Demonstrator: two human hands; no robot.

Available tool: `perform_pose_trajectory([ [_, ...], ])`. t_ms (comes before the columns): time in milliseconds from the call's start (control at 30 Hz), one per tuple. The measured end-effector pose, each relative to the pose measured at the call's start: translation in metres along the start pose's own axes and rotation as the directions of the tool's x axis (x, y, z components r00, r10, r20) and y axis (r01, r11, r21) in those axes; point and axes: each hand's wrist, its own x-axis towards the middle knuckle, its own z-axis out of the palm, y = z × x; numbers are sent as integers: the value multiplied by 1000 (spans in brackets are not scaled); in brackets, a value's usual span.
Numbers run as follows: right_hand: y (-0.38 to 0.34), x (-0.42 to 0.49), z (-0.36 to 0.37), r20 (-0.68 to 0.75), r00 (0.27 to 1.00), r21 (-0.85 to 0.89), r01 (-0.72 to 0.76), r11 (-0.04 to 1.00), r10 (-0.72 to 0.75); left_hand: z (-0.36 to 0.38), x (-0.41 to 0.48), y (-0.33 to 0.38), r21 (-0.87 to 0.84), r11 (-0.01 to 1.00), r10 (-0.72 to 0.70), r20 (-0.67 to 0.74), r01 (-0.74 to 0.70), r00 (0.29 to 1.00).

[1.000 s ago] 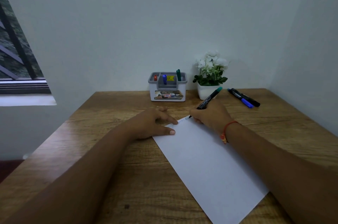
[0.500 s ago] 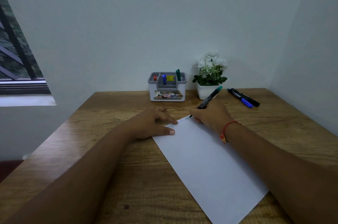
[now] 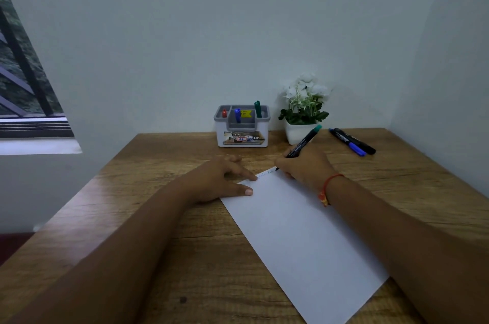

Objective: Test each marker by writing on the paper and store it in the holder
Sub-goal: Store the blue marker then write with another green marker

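- paper (image 3: pixel 304 231): white sheet lying flat and skewed on the wooden table (image 3: pixel 158 217); faint writing along its far edge.
- right hand (image 3: pixel 304 167): at the paper's far edge, fingers curled round a black marker (image 3: pixel 304 139) with a teal end. Tip is down on the paper, barrel tilts up and away from it.
- left hand (image 3: pixel 219 180): fingers straight and flat, pinning the paper's far-left corner. Grasping nothing.
- holder (image 3: pixel 242 135): grey-white box beyond the paper's far edge, against the wall. It has three markers standing in it: red (image 3: pixel 224 113), blue (image 3: pixel 237 114), green (image 3: pixel 257 109).
- blue-capped marker (image 3: pixel 356 149) and all-black marker (image 3: pixel 362 144): lying side by side on the table, beyond the paper and to its right.
- white flower pot (image 3: pixel 296 133): beyond the paper, partly behind the held marker.
- red thread band (image 3: pixel 332 182): on the right wrist, over the paper's right edge.
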Motion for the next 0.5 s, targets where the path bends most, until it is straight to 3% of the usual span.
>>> perform_pose_trajectory([
  [400,6,5,1,-18,1000,23,-1,1000,1,0,0,1,-9,1000,-6,5,6,1000],
  [500,6,8,-2,-32,999,96,-41,995,44,0,-1,2,-11,1000,-5,2,5,1000],
])
